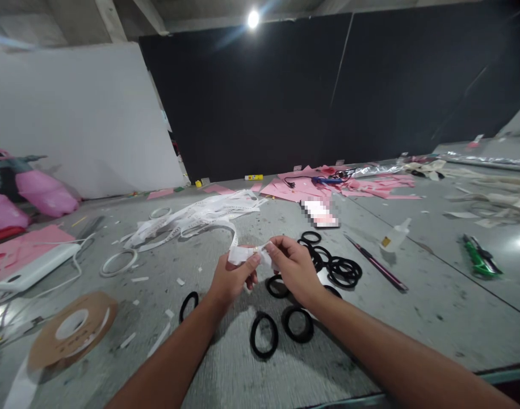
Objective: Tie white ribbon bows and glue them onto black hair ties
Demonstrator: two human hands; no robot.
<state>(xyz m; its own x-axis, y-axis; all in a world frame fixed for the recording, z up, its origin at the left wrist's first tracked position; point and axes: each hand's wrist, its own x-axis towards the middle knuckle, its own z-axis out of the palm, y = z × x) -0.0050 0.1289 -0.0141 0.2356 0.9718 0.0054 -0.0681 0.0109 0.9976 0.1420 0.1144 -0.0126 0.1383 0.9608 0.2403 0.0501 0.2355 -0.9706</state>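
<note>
Both hands meet over the middle of the grey table point(226, 363). My left hand point(235, 276) is closed on a white ribbon point(238, 255), thumb pressed on top. Close beside it, my right hand point(292, 264) pinches the other end of the same ribbon, which looks folded or bow-like between the fingers. A strip runs from it back to a heap of printed white ribbon point(196, 216). Black hair ties point(344, 271) lie piled beside my right hand, and single ones point(264, 335) rest in front of the hands.
On the left are a cardboard ribbon roll point(42, 346), a white roll ring point(118, 263) and a white power strip point(38, 267). To the right lie tweezers point(377, 264), a small bottle point(395, 236) and a green cutter point(481, 257). Pink scraps point(294, 184) and a phone point(319, 213) lie farther back.
</note>
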